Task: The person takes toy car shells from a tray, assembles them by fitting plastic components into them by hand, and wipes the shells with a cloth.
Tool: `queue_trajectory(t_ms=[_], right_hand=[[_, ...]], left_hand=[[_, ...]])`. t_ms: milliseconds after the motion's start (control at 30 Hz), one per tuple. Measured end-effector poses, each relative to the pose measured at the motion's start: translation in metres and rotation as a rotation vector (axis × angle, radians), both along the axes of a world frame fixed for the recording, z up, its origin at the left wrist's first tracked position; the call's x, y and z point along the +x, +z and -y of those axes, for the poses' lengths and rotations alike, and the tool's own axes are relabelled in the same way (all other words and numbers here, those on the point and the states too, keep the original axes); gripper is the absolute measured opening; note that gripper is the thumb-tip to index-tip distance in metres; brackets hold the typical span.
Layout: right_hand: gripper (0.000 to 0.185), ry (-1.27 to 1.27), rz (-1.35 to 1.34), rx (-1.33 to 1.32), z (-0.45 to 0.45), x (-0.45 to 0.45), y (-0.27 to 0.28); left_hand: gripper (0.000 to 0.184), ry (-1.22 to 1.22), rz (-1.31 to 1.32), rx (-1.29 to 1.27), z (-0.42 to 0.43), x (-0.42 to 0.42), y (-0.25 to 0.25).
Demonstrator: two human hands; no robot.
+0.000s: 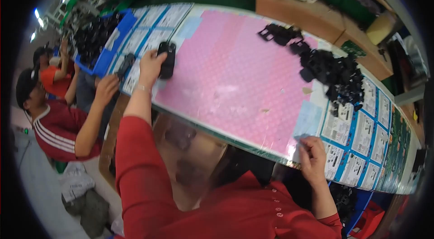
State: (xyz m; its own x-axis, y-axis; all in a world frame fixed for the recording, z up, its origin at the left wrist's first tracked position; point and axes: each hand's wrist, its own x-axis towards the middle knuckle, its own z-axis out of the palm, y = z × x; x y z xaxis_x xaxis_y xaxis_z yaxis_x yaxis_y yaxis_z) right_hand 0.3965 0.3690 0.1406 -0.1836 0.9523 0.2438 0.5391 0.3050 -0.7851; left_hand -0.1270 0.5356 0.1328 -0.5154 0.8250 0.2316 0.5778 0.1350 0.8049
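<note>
My left hand (pixel 151 67) is at the far left part of the pink mat, its thumb and fingers closed on the edge of a black phone case (pixel 167 62). The case lies across the mat's left border, with small rounded details near its top end. My right hand (pixel 313 160) is at the front edge of the table, by the mat's lower right corner. Its fingers are curled together, and whatever they hold, if anything, is hidden. The pink mat (pixel 230 76) covers the middle of the table between my hands.
A heap of black plastic parts (pixel 332 72) lies at the mat's right back. A blue bin (pixel 120 31) of black parts stands at the left end. Cardboard boxes (pixel 307 15) line the far side. To my left, a co-worker in a maroon shirt (pixel 61 126) reaches toward the table.
</note>
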Motion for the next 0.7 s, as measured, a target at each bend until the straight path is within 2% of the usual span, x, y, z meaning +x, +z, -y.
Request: queue_trajectory(t_ms=[67,167,233,267,333,433,500,567,600,667,700], right_hand=[[0.014,-0.004,0.034,0.034,0.000,0.000,-0.001],[0.011,0.006,0.059,0.039,-0.001,0.000,-0.002],[0.011,0.027,0.060,0.025,-0.001,-0.001,-0.001],[0.010,0.023,0.061,0.028,0.000,-0.001,-0.001],[0.011,0.021,0.039,-0.003,0.001,0.000,-0.001],[0.010,0.007,0.023,0.009,0.002,0.000,-0.004],[0.010,-0.001,0.038,0.004,0.002,-0.001,-0.003],[0.009,0.004,0.022,0.021,0.002,-0.003,-0.002],[0.009,0.029,0.055,0.021,0.002,-0.001,-0.002],[0.009,0.048,0.089,0.044,0.002,-0.003,-0.002],[0.009,0.039,0.080,0.053,0.002,-0.004,-0.003]], left_hand=[[0.045,0.048,-0.240,-0.113,0.002,-0.006,0.004],[0.046,0.005,-0.369,-0.252,0.009,-0.006,0.007],[0.038,0.079,-0.436,0.041,0.022,0.000,0.001],[0.038,0.097,-0.436,0.026,0.037,0.003,0.001],[0.028,-0.022,-0.315,0.200,0.083,0.026,0.016],[0.015,-0.115,-0.254,0.111,0.164,0.054,0.006],[0.013,-0.144,-0.040,-0.014,0.207,0.061,-0.025],[0.020,-0.080,0.019,-0.234,0.240,0.054,-0.076],[0.030,-0.048,0.039,-0.334,0.251,0.046,-0.107],[0.046,0.075,0.230,-0.434,0.256,0.056,-0.128],[0.046,0.068,0.219,-0.426,0.256,0.057,-0.136]])
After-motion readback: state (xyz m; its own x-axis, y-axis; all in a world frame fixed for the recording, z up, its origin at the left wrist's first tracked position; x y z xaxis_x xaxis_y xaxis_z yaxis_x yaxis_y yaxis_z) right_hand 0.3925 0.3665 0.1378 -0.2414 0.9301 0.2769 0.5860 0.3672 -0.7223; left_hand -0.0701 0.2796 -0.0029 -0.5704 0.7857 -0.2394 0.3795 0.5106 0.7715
